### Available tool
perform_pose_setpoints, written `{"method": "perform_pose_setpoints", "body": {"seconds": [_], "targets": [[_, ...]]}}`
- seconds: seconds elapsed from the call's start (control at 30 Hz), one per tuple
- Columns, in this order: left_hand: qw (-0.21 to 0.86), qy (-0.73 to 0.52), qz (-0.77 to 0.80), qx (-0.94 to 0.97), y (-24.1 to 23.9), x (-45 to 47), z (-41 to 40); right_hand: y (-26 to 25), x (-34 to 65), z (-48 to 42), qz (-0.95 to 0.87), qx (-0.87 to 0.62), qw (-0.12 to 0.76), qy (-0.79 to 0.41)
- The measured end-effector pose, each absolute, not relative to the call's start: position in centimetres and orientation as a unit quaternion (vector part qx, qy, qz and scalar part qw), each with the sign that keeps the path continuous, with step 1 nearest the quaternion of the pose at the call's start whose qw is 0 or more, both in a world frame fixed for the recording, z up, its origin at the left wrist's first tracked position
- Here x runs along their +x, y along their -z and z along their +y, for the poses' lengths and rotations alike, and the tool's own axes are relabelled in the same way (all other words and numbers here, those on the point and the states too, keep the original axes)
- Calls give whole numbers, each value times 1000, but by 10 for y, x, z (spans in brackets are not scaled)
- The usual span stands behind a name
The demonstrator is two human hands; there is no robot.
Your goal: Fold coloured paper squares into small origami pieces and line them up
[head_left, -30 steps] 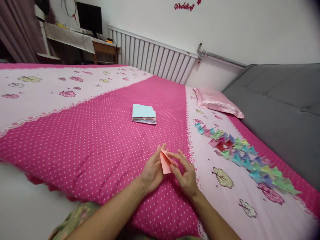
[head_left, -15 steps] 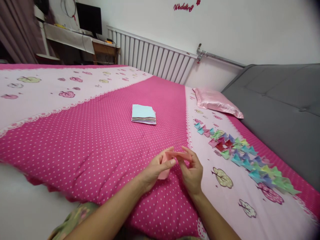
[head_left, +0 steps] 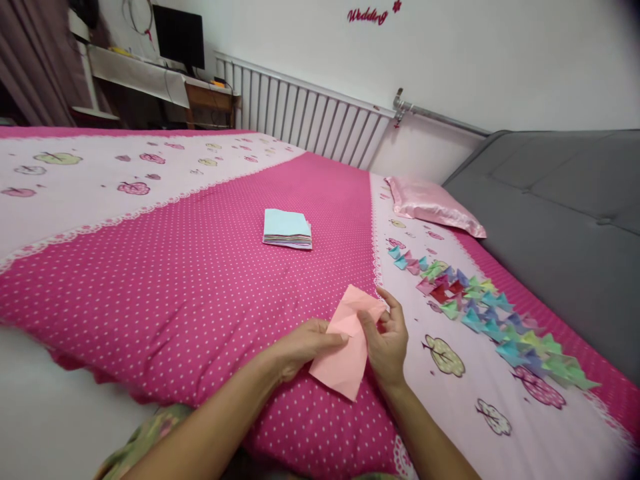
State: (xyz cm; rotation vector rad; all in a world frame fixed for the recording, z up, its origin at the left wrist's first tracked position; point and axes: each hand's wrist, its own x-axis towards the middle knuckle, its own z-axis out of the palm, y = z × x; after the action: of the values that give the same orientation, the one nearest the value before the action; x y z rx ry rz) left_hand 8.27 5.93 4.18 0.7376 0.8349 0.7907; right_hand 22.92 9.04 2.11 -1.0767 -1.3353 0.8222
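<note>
A salmon-pink paper sheet (head_left: 345, 347) is spread out over the pink dotted bedspread (head_left: 200, 267), close to me. My left hand (head_left: 303, 347) pinches its left edge with thumb and fingers. My right hand (head_left: 387, 340) grips its right edge, fingers curled around the upper corner. A stack of coloured paper squares (head_left: 287, 229) with a light blue top sheet lies farther off in the middle of the bed. A row of several folded paper shapes (head_left: 480, 310) in blue, green, pink and red runs along the pale strip to the right of my hands.
A pink satin pillow (head_left: 433, 204) lies at the far right of the bed beside a grey sofa (head_left: 560, 220). A white radiator (head_left: 305, 113) lines the back wall, and a desk with a dark monitor (head_left: 179, 35) stands in the far left corner.
The pink paper was folded small between my fingertips; it has now opened out into a larger flat sheet, with my hands moved apart to its left and right edges.
</note>
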Motion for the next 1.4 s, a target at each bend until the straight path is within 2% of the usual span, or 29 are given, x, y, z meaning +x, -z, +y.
{"method": "perform_pose_setpoints", "body": {"seconds": [0.2,0.33,0.53,0.77,0.9,1.4], "targets": [[775,-358,380,357,-40,80,57,-22,228,89,-570,-423,558,-429],[772,-401,377,319,-39,83,58,-24,226,88,-591,-393,549,-442],[694,-590,381,160,-37,80,76,-23,228,93,-618,-401,563,-375],[662,-668,329,85,-48,71,82,-20,227,91,-715,-369,511,-303],[689,-660,288,84,-51,75,80,-22,225,88,-754,-349,482,-278],[773,-597,185,107,-51,81,72,-25,225,90,-749,-339,485,-298]]}}
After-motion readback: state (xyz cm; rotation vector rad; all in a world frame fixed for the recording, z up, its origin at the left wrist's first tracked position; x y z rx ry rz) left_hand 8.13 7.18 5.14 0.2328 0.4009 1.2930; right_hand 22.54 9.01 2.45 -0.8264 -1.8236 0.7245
